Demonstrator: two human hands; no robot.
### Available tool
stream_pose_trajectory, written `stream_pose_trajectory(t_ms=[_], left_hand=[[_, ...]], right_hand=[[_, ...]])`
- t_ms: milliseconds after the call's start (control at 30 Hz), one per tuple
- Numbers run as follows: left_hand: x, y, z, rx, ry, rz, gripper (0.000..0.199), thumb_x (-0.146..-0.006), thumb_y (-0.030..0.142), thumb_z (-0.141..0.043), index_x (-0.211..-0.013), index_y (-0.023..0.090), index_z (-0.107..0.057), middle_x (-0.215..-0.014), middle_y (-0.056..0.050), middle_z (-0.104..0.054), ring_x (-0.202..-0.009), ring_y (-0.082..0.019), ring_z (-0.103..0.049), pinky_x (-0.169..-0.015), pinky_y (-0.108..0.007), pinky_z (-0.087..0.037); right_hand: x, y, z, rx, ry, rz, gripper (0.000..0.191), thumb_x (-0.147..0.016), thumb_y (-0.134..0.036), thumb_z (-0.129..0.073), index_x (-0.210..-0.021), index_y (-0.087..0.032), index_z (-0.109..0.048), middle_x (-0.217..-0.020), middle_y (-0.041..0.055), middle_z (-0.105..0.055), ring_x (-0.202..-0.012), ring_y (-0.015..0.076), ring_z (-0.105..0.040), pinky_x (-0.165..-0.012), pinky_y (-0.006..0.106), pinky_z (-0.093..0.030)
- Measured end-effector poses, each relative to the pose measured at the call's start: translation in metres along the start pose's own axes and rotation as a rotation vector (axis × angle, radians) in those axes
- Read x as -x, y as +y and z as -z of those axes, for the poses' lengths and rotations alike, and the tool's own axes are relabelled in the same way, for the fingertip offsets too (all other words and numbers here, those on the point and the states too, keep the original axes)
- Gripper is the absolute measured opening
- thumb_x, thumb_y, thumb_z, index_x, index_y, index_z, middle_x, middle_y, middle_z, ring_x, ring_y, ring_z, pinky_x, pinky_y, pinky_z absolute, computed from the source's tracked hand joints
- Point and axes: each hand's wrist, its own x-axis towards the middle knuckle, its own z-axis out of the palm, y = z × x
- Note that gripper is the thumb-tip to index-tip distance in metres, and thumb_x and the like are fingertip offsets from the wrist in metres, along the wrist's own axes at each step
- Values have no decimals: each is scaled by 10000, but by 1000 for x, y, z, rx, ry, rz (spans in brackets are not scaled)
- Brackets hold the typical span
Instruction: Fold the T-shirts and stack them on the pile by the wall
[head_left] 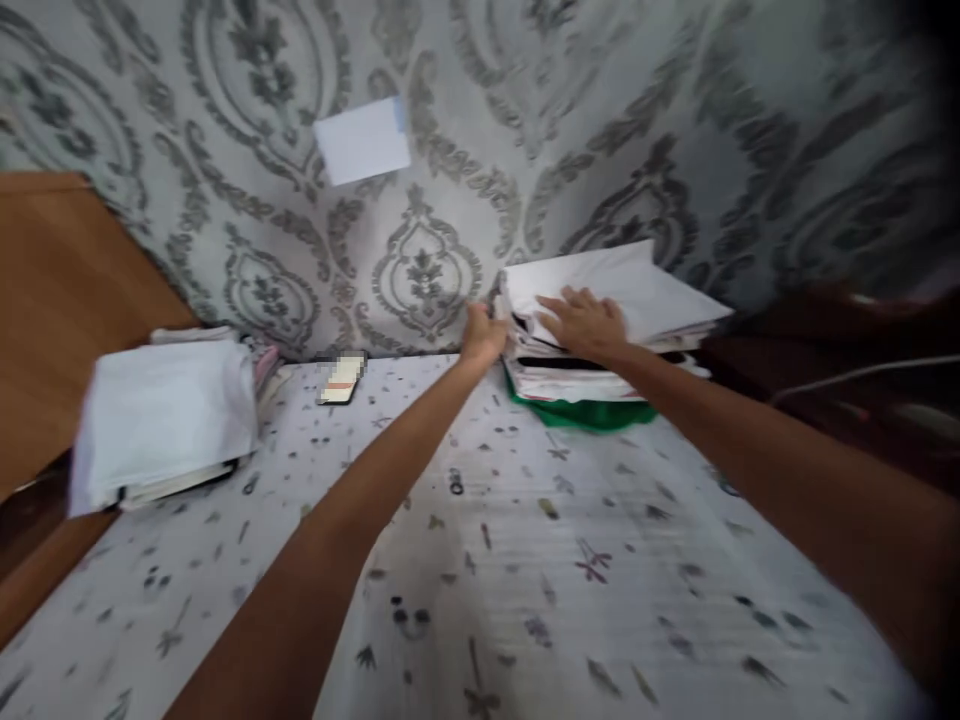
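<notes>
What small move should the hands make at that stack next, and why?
Probably a gentle inward push with the left hand, squaring the paper stack: that hand is at its left edge, the right hand is on top, and the layers look uneven.

Matt white paper on my feed's right-hand stack (664, 300), green cover (585, 416) of fabric or plastic, I cannot tell which, matt printed cloth (487, 560), smooth brown wood-look panel (64, 290), matt patterned wallpaper (427, 240), smooth white paper card (363, 145)
</notes>
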Motion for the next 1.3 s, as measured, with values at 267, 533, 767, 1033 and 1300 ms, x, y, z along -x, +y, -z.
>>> stream_pose_trajectory(t_ms=[267,533,767,1033,1300], left_hand=[[133,-63,190,-445,223,-116,280,-860,113,-619,-1105,248,-635,-1085,-80,-686,-983,-234,-662,-937,-400,-538],[200,-64,370,-1092,616,69,278,-899,209,-499,-1163,144,-558,-1354,-245,-513,-1340,-409,-404,-1078,-593,-378],[200,-60,386,-1046,569,-6,140,-829,102,-467,-882,145,-589,-1078,-224,-642,-1190,-392,-544,-988,-502,-442],[293,-22,277,-435,15,-367,137,-850,373,-570,-824,239,-588,-846,-39,-657,-843,-219,-627,-809,-311,-513],[377,-40,212,-581,-639,-515,232,-988,340,-423,-888,253,-613,-882,-31,-689,-779,-196,-629,-718,-329,-497]], right_hand=[[-11,2,4,99,-31,34,455,-1020,-336,-496,-1441,-183,-579,-1501,240,-511,-1396,315,-451,-1072,541,-337],[63,-47,15,-110,140,165,332,-906,-278,-472,-1096,-275,-745,-1235,197,-684,-1207,326,-609,-1025,495,-458],[180,-114,7,-557,-146,194,241,-830,-487,-554,-940,-366,-731,-1149,116,-731,-1062,350,-677,-911,554,-548],[257,-221,17,-1367,-659,-97,633,-839,-692,-583,-1276,-235,-616,-1291,140,-674,-1120,285,-678,-905,431,-565],[355,-205,32,-1400,-559,-231,475,-752,-568,-781,-1035,-194,-708,-1007,86,-745,-958,273,-662,-886,427,-533]])
